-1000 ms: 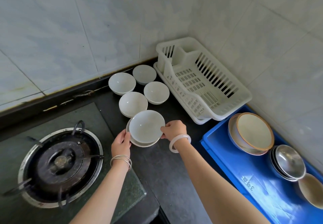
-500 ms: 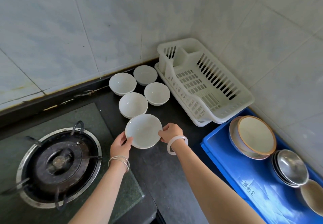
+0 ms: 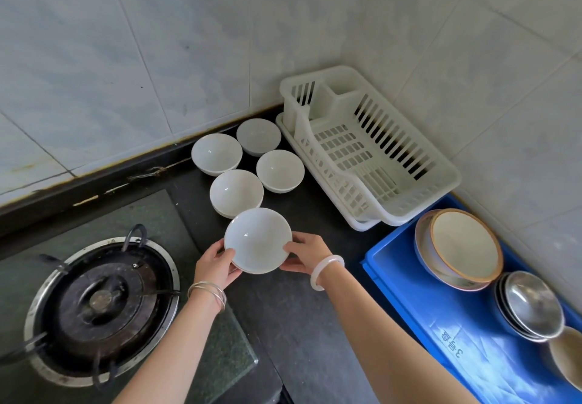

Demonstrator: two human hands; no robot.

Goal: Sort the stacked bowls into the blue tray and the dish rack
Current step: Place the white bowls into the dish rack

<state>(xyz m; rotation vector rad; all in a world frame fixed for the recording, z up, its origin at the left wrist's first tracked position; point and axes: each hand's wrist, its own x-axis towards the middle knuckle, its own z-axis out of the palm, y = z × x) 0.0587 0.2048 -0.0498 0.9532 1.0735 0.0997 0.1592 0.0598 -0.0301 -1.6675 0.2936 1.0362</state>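
Note:
A small stack of white bowls (image 3: pixel 257 239) sits on the dark counter near its middle. My left hand (image 3: pixel 217 265) grips the stack's left rim and my right hand (image 3: pixel 304 254) grips its right rim. Several more white bowls (image 3: pixel 236 194) stand behind it towards the wall corner. The white dish rack (image 3: pixel 371 154) is empty at the back right. The blue tray (image 3: pixel 441 325) lies at the right and holds a brown-rimmed bowl stack (image 3: pixel 463 246), steel bowls (image 3: pixel 529 302) and a tan bowl (image 3: pixel 570 359).
A gas burner (image 3: pixel 100 302) on a glass hob fills the left. Tiled walls close the back and right sides. Dark counter (image 3: pixel 299 325) lies between my arms and the tray.
The top bowl was tilted and raised over the stack a second ago; it now sits level in the stack, with both hands still on the rim.

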